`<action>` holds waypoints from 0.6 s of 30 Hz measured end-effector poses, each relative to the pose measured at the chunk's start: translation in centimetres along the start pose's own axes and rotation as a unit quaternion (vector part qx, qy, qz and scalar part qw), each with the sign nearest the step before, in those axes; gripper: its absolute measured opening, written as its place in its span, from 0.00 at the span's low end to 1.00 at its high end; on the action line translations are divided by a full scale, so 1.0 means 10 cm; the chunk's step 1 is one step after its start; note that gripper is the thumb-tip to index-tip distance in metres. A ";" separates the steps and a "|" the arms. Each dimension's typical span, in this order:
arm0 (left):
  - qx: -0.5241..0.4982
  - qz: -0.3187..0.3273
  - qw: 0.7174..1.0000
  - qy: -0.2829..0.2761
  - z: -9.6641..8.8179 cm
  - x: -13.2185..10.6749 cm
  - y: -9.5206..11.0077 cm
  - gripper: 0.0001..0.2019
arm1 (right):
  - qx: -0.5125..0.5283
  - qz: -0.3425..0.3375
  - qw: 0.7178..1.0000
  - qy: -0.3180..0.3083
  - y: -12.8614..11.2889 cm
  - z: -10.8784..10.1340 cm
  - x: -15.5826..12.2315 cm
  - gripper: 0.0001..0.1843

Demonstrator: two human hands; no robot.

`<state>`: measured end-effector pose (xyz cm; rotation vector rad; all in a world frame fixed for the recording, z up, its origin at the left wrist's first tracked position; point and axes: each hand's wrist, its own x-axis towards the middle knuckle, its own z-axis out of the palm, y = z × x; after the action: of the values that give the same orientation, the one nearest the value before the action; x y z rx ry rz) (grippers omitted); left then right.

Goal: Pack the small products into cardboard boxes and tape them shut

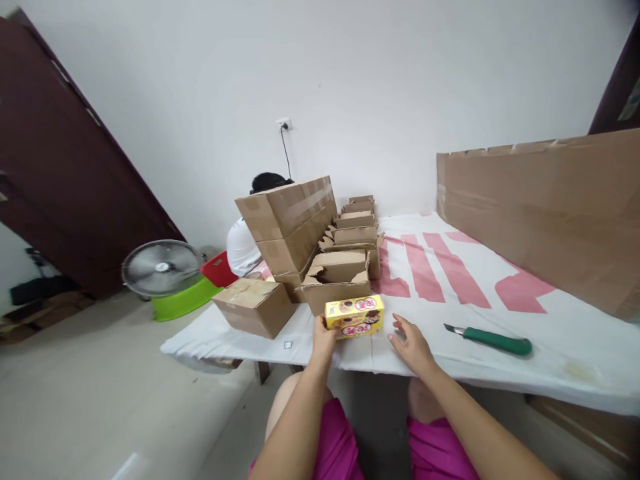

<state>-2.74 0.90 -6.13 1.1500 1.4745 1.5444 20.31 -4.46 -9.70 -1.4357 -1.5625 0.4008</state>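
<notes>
A small yellow snack box [355, 316] stands on the white table cover [450, 353] near the front edge. My left hand [323, 340] grips its left end, fingers closed on it. My right hand [413, 345] rests on the cover just right of the box, fingers spread and holding nothing. A green-handled utility knife [493, 341] lies on the cover to the right of my right hand, blade pointing left.
Several open cardboard boxes [340, 277] stand in a row behind the yellow box, beside a long cardboard carton [290, 223] and a closed box [255, 305]. A big flat cardboard sheet [545, 207] leans at right. A person [245, 243] sits behind the cartons; fan [161, 268] on floor.
</notes>
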 end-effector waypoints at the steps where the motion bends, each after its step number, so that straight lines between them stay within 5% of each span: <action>1: 0.017 0.008 1.000 0.020 -0.09 0.07 0.02 0.21 | -0.015 -0.002 1.000 -0.009 -0.02 0.00 -0.01 0.26; 7: 0.135 0.070 0.977 0.148 -0.40 0.21 0.01 0.30 | -0.062 -0.010 0.997 -0.041 -0.12 -0.03 -0.04 0.15; 18: 0.277 0.077 0.957 0.046 -0.05 0.09 -0.13 0.14 | -0.075 -0.031 0.995 -0.056 -0.18 -0.06 -0.06 0.07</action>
<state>-3.59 1.67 -7.27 1.5549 1.9981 1.3291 19.62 -5.63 -8.30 -1.4968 -1.7540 0.3385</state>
